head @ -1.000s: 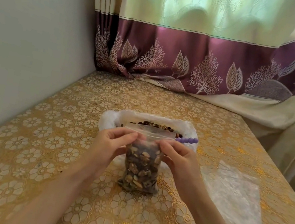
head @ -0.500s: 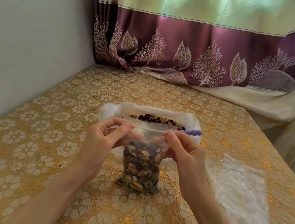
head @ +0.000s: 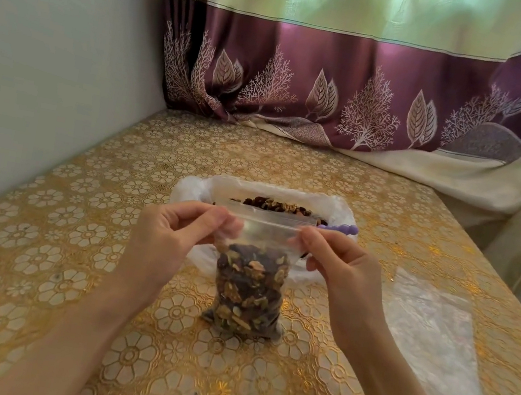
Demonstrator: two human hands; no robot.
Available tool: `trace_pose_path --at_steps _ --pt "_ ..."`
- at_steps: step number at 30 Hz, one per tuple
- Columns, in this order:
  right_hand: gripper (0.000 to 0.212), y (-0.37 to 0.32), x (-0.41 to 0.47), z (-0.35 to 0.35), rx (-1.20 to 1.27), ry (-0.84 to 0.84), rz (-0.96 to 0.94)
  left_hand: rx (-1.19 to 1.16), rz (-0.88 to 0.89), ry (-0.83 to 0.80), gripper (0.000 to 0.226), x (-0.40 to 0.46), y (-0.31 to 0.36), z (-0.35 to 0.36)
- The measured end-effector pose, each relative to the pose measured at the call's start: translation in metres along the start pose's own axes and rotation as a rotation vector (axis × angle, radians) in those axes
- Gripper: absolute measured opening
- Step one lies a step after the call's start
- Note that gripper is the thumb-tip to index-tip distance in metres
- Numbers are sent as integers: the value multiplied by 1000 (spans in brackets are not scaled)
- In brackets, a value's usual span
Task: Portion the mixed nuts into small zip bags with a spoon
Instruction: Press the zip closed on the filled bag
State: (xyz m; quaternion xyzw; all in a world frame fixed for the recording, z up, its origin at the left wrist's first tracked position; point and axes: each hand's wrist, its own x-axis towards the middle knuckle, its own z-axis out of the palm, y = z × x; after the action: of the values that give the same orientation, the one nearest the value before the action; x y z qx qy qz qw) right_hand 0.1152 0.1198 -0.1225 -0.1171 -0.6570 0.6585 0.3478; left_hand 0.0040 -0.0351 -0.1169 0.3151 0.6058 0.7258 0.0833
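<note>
A small clear zip bag (head: 250, 286) stands upright on the table, more than half full of mixed nuts. My left hand (head: 172, 237) pinches the left end of its zip strip and my right hand (head: 337, 266) pinches the right end, holding the top stretched flat between them. Just behind it sits a large white plastic bag (head: 337, 207) with its mouth rolled down, showing the loose mixed nuts (head: 278, 206). The purple beaded handle of a spoon (head: 342, 228) sticks out over that bag's right rim; its bowl is hidden.
A stack of empty clear zip bags (head: 429, 338) lies flat on the gold floral tablecloth (head: 32, 261) to the right. A grey wall runs along the left side, and a purple patterned curtain (head: 340, 89) hangs along the back edge.
Both hands have slid apart along the zip strip, from the middle of the bag's top out to its two ends. The bag has stayed standing in place.
</note>
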Motion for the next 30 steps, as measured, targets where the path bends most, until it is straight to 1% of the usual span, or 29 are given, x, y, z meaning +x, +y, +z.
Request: trace_pose_path --at_steps 2,4,9,14,16,19,22,25,28,30 --pt "23 0 -1 1 -24 3 -36 2 14 6 18 -1 0 1" --pt "21 2 -1 2 -25 0 -50 -1 25 14 16 -2 -1 3" --pt "13 6 0 2 6 -40 11 65 37 32 13 -2 -4 6" --pt "22 5 -2 2 1 -100 -17 53 46 36 11 -2 -5 6" --pt "19 5 -1 2 -13 -99 -17 50 39 25 11 -2 -3 6" --pt "8 5 -1 2 -3 -91 -4 74 52 3 13 -2 -2 5" --pt "8 7 -1 1 9 -90 6 114 75 -20 17 -3 -2 6" --pt "14 7 -1 1 33 -91 0 122 83 -13 12 -3 -2 6" --pt "7 6 0 2 35 -91 -39 103 75 -11 10 -2 -2 5" --pt "9 6 0 2 37 -91 -65 109 68 -19 12 -1 -1 4"
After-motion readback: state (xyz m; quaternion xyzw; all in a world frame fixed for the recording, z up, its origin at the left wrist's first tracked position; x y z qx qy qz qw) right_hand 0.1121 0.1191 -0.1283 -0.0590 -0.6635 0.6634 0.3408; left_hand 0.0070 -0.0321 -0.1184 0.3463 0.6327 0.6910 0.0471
